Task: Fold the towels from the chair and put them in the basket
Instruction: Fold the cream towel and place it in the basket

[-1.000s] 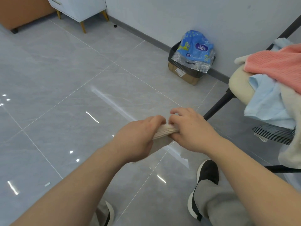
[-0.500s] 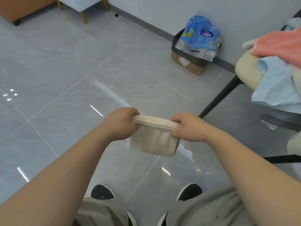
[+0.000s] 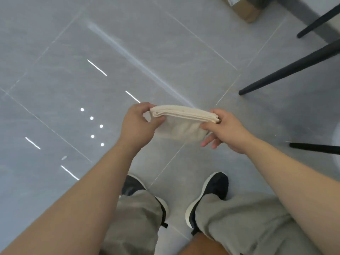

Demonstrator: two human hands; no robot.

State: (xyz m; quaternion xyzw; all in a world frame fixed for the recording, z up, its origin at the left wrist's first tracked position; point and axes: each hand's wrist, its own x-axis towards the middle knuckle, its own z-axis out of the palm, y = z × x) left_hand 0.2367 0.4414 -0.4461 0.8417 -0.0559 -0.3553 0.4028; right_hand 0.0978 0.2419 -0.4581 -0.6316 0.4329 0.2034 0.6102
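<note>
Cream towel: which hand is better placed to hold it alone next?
Probably the right hand: it pinches the towel and its free fingers reach under it; the left hand pinches only one end.

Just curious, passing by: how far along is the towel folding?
Done: the cream towel looks folded into layers. In hand: left hand and right hand pinch its ends above the floor. Left: putting it in the basket, which is out of view, as is the chair's pile.
</note>
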